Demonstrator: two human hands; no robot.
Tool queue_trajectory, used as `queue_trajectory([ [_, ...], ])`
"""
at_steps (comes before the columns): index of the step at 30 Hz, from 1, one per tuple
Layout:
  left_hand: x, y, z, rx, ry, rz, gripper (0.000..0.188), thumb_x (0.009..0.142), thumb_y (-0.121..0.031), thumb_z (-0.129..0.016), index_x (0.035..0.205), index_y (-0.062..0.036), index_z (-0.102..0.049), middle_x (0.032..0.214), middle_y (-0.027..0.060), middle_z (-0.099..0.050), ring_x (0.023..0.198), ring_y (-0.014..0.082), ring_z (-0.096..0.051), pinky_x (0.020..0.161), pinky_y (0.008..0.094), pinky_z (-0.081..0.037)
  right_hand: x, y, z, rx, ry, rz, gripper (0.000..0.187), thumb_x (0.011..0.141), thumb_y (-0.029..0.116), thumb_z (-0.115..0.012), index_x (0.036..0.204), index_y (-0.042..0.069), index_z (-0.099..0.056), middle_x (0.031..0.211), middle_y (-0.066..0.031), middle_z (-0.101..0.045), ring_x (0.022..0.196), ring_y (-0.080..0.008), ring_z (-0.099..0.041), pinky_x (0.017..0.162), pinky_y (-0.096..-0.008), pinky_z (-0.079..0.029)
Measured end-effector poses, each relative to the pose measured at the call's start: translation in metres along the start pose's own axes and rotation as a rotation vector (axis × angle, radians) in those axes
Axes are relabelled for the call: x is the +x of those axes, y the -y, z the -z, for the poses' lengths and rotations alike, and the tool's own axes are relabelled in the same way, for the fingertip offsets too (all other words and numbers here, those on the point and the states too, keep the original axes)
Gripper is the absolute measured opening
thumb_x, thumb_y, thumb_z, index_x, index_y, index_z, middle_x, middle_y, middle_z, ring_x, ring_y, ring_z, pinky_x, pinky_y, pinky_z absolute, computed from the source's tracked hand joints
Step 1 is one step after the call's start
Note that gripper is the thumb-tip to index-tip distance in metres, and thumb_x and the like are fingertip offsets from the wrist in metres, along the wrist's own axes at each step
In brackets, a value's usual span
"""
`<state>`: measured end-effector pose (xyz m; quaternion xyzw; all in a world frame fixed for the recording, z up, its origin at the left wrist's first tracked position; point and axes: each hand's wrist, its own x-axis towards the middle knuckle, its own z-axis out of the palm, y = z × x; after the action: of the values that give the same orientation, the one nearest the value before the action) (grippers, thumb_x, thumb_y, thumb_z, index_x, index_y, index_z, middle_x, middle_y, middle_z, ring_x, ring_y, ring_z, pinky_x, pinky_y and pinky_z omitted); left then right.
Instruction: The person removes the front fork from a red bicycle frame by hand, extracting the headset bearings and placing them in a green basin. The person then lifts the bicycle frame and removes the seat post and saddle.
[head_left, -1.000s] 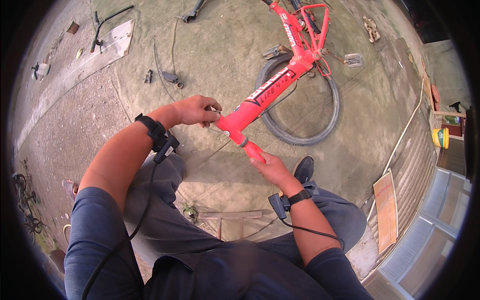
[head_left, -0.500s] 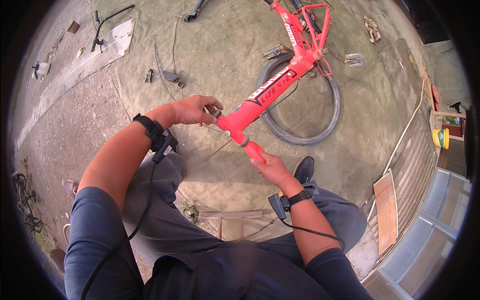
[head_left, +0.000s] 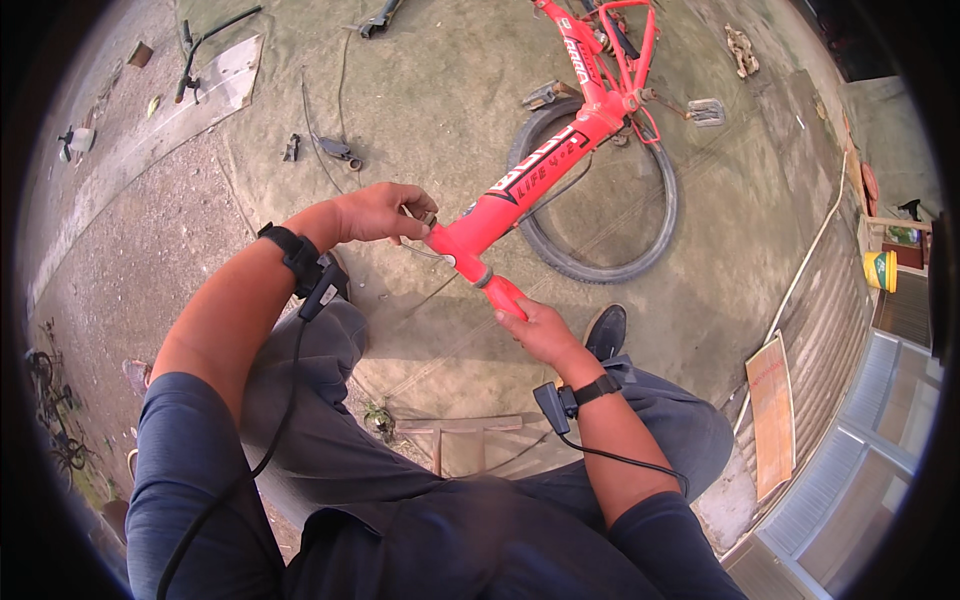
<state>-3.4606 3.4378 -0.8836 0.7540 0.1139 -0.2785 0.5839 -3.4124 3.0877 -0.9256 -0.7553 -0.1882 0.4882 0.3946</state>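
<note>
A bright red-pink bicycle frame (head_left: 492, 218) slants from the far right toward me, its head tube between my hands. My left hand (head_left: 372, 213) pinches a grey headset ring (head_left: 430, 219) at the left end of the head tube, thumb and fingers closed around it. At the other end, a red fork (head_left: 503, 293) sticks out past a second grey ring (head_left: 484, 276). My right hand (head_left: 541, 333) is wrapped round the fork, whose lower part lies hidden behind the fingers. A thin cable (head_left: 415, 251) runs beside the head tube.
A black-tyred wheel (head_left: 572, 268) lies flat beneath the frame. Pedals (head_left: 706, 112) jut from the cranks. Brake parts (head_left: 342, 152) and a handlebar (head_left: 187, 62) lie on the ground to the left. At right are a flat board (head_left: 770, 415) and a yellow bucket (head_left: 880, 271).
The frame has rolled slightly, so more of its side lettering shows. Both hands keep their holds and have shifted a little left in the view with the frame.
</note>
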Motion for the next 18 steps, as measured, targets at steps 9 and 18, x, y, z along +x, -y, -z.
queue_trajectory([
  [9,0.01,-0.003,-0.004,-0.004,-0.01,0.27,0.051,0.098,-0.042,-0.057,0.125,0.001,-0.06,0.102,0.0118,-0.068,0.09,0.0175,-0.068,0.071,0.0335,-0.057,0.0,0.001,0.001,0.016,0.017,-0.03,0.05,0.095,0.043,-0.066,0.127,0.004,-0.063,0.079,-0.0006,-0.06,0.07,-0.011,-0.055,0.066,-0.029,-0.047],
  [18,0.006,-0.01,0.002,-0.009,0.064,0.252,0.047,0.096,-0.033,-0.062,0.131,-0.0003,-0.056,0.104,0.01,-0.068,0.092,0.0175,-0.068,0.073,0.0328,-0.056,-0.001,0.003,0.001,0.051,0.013,-0.038,0.046,0.094,0.044,-0.067,0.119,0.004,-0.066,0.078,0.0006,-0.058,0.069,-0.0095,-0.053,0.063,-0.028,-0.046],
])
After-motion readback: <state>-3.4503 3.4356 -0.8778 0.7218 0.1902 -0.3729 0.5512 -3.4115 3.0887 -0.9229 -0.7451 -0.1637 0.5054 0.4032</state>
